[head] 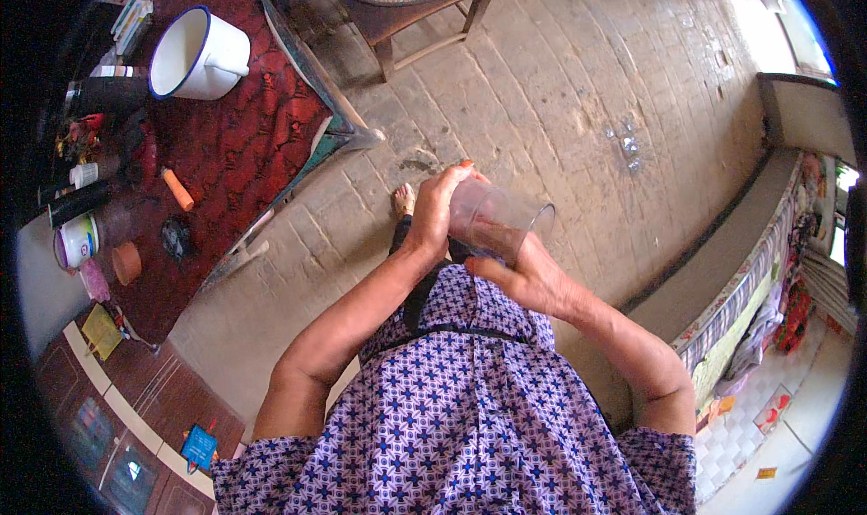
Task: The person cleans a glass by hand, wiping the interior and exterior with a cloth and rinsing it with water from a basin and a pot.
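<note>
A clear see-through jar or tumbler (501,218) is tilted on its side in front of my waist, its round rim facing right. My left hand (437,207) grips its closed end, with the fingers wrapped over the far side. My right hand (528,274) supports it from below near the rim; some of its fingers show blurred through the clear wall. I cannot tell whether the jar is glass or plastic. Nothing distinct is visible inside it.
To the left, a table with a red patterned cloth (284,118) holds a white enamel mug (227,54), an orange cylinder (178,190), a black bundle (176,237) and a white tub (78,240). A wooden stool (433,13) stands ahead on the brick floor (542,95). A bed (731,278) lies right.
</note>
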A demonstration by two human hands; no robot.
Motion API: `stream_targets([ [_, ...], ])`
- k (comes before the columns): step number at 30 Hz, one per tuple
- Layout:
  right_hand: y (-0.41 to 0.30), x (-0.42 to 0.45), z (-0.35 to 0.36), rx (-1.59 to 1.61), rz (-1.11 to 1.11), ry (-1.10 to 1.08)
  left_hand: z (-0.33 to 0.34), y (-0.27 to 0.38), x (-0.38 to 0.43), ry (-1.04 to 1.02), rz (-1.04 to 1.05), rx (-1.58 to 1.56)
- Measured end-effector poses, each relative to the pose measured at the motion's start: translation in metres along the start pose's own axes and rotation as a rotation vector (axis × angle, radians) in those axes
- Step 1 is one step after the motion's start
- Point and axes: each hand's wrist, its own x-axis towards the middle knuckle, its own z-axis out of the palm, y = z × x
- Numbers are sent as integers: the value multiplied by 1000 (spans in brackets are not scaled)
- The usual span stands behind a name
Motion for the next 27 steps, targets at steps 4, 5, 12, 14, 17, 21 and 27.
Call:
stream_targets([
  [4,4,6,4,663,220,208,2,-5,-1,96,271,185],
  [5,-1,7,2,895,231,212,3,-6,-1,125,369,265],
  [12,-17,15,-3,1158,128,144,5,8,-4,18,226,8],
  [14,-43,-4,-21,612,95,219,-6,12,-2,-27,249,-29],
  [17,-64,-25,-30,454,-91,436,-18,38,-2,-147,128,-188],
  [21,-56,-43,-37,483,-244,594,-8,68,-19,-184,121,-257],
  [27,-44,-44,-29,560,-224,633,-16,71,-12,-311,124,-539],
])
